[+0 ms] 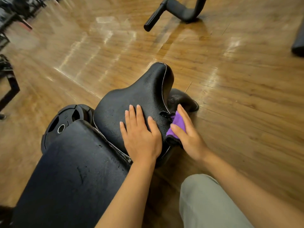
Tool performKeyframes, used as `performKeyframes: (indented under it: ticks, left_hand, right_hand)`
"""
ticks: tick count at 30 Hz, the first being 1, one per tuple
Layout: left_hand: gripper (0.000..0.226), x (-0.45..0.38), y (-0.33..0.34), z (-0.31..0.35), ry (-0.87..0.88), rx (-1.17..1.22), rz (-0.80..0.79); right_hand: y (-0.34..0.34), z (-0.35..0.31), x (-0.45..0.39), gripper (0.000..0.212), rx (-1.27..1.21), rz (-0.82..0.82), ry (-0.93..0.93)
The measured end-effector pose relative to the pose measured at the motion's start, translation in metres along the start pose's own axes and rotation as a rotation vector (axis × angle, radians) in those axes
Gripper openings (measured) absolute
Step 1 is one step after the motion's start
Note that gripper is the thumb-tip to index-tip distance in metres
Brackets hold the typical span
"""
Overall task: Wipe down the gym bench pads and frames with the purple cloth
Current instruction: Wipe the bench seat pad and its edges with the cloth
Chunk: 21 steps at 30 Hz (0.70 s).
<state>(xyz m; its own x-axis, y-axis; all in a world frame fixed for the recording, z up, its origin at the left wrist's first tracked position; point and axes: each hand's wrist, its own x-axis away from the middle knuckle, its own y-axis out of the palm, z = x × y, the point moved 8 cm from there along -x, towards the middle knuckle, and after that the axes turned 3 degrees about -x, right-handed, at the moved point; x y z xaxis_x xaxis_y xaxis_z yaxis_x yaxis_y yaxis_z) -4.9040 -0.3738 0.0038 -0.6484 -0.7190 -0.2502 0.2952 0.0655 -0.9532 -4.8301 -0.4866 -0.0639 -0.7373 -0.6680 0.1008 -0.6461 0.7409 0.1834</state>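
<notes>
1. Head view: the left hand (pixel 141 134) lies flat on the near right part of the black seat pad (pixel 131 99), fingers straight and slightly spread, palm down, holding nothing.
2. The right hand (pixel 185 132) presses the purple cloth (pixel 176 125) against the right side edge of the seat pad, just beside the left thumb. Its fingers are nearly straight and laid over the cloth; whether the thumb curls under it cannot be told.
3. The cloth is bunched, purple on top with a dark edge at its lower end, touching a torn spot in the pad's seam.
4. The seat pad rises to a narrow raised tip at its far end, with white piping along its edge.
5. The long back pad (pixel 70 170) runs toward the lower left, separated from the seat pad by a thin gap.
6. A black weight plate (pixel 62 122) sits on the wooden floor (pixel 246 96) just left of the pads.
7. A knee in grey trousers (pixel 205 199) shows at the lower right.
</notes>
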Motion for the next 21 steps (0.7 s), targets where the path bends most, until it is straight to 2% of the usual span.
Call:
performKeyframes:
  ticks: [2, 7, 11, 14, 17, 21]
  left_hand:
    - [0.062, 0.0, 0.0, 0.0, 0.003, 0.004, 0.009]
    - [0.06, -0.001, 0.001, -0.001, -0.005, 0.011, -0.012]
    - [0.06, -0.001, 0.0, -0.001, -0.012, 0.019, -0.012]
    - [0.06, 0.0, 0.0, 0.0, -0.008, 0.028, -0.013]
    - [0.061, -0.001, 0.0, -0.001, -0.011, 0.029, -0.016]
    - [0.063, -0.004, -0.001, -0.003, -0.006, 0.054, -0.035]
  right_hand:
    - [0.003, -0.01, -0.023, 0.067, 0.042, 0.016, -0.004]
    - [0.009, -0.018, -0.088, 0.08, 0.12, 0.012, 0.167]
    - [0.007, -0.012, -0.069, 0.072, 0.06, 0.026, 0.177]
    - [0.002, -0.011, -0.026, 0.065, 0.159, 0.039, 0.083]
    - [0.011, -0.018, 0.02, 0.066, 0.175, 0.254, -0.152]
    - [0.035, 0.001, 0.058, 0.07, 0.168, 0.537, -0.259]
